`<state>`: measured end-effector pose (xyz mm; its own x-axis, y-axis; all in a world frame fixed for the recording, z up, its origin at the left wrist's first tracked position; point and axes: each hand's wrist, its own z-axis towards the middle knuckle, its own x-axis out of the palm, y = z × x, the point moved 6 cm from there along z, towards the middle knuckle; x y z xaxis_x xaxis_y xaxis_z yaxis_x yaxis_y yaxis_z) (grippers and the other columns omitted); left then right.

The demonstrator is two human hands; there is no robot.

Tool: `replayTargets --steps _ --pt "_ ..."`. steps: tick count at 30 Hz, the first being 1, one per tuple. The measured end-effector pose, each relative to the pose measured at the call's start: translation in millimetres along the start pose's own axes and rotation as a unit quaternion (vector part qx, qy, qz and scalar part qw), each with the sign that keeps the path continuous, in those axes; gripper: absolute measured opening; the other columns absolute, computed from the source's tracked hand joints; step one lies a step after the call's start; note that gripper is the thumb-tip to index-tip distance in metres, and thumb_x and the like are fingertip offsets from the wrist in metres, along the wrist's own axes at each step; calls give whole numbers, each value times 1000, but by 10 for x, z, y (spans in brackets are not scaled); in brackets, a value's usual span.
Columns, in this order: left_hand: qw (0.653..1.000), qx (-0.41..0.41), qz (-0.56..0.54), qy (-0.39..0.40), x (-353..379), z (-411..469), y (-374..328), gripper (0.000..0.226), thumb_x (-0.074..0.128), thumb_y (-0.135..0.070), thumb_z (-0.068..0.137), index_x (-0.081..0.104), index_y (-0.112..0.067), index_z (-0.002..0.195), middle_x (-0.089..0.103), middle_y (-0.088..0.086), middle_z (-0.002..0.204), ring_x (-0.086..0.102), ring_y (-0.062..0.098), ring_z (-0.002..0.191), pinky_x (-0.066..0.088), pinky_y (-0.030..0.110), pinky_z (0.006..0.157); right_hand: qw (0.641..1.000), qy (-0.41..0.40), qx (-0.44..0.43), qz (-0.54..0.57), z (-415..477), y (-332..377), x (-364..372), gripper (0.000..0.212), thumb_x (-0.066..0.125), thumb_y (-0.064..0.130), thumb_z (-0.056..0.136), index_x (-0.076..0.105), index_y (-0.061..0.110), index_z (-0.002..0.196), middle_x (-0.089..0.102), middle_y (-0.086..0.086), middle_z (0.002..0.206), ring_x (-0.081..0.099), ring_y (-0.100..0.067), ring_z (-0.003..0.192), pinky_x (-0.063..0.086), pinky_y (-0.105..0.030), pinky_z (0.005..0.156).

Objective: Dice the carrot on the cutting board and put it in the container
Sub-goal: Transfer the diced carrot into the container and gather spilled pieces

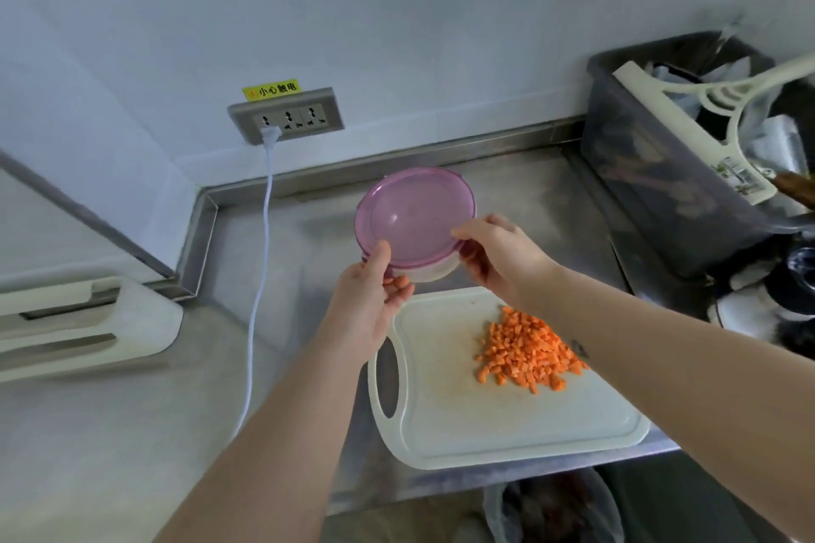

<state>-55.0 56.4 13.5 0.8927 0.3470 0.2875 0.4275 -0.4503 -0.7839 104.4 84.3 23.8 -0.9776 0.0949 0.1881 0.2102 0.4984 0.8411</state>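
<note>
Head view: carrot (527,350) diced, transfer left
Fingers (381,254) of left hand (366,304), right hand (498,256) curl round lidded container (414,220) beyond board (463,423)

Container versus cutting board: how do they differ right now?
The container is round, with a purple lid on it; the cutting board is white, roughly rectangular, with a handle slot. The left hand and right hand hold the container tilted above the counter; the cutting board lies flat on it. The diced carrot sits on the cutting board; the container shows no orange.
</note>
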Motion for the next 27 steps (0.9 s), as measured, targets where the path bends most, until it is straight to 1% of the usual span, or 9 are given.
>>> replayTargets --steps 3,6,9,12,16,19,22,24,27 --pt "998 41 50 -9 -71 -140 0 23 51 -23 97 45 -7 83 44 5 73 49 13 65 55 24 71 999 -23 -13 18 -140 -70 26 21 55 0 88 41 9 75 47 -7 59 33 -13 45 25 -25 47" --pt "993 47 106 -19 -295 -238 123 22 52 -23 97 45 -6 86 46 6 77 54 14 68 57 25 71 998 -43 0 36 -268 -365 80 22 52 -7 87 41 8 73 44 -5 49 32 -13 40 31 -27 53" --pt "981 -9 193 -15 -649 -312 316 22 54 -26 96 50 -7 84 50 5 72 56 16 66 56 32 77 998 -22 53 24 -381 -688 145 16 53 -5 86 45 6 77 43 -6 53 38 -14 46 45 -31 65" --pt "968 -83 234 -39 -1028 -358 412 32 52 -41 94 58 -13 79 62 6 71 61 20 72 53 37 82 995 35 85 -32 -485 -875 192 13 53 -2 86 47 5 77 44 -7 57 42 -16 54 51 -42 84" --pt "970 -48 226 -72 -1247 -311 255 42 44 -60 90 61 -22 84 60 2 89 56 20 78 45 31 75 986 104 99 -79 -583 -971 312 13 53 -2 86 48 6 77 45 -6 61 45 -16 58 53 -43 85" --pt "967 -3 251 -34 -1193 -316 158 66 42 -77 75 63 -23 106 69 1 109 64 19 97 51 39 91 988 109 71 -86 -615 -875 334 16 53 -3 87 45 8 77 44 -9 71 47 -20 67 55 -41 81" --pt "979 8 205 20 -1070 -365 101 43 40 -57 94 68 -26 102 71 4 109 64 20 102 48 40 96 989 112 40 -84 -647 -716 309 20 62 2 88 44 8 80 46 -10 76 50 -22 72 58 -34 69" --pt "984 13 173 52 -984 -370 102 36 41 -48 98 69 -27 97 71 3 105 64 20 98 48 38 92 989 112 29 -97 -662 -619 265 18 65 7 88 47 6 87 46 -10 75 51 -21 71 58 -30 65" --pt "989 54 137 6 -950 -391 55 22 51 -33 95 60 -17 85 63 3 82 56 19 80 47 34 78 981 124 38 -142 -690 -560 197 20 64 10 89 50 2 101 42 -8 72 47 -13 60 58 -29 65"
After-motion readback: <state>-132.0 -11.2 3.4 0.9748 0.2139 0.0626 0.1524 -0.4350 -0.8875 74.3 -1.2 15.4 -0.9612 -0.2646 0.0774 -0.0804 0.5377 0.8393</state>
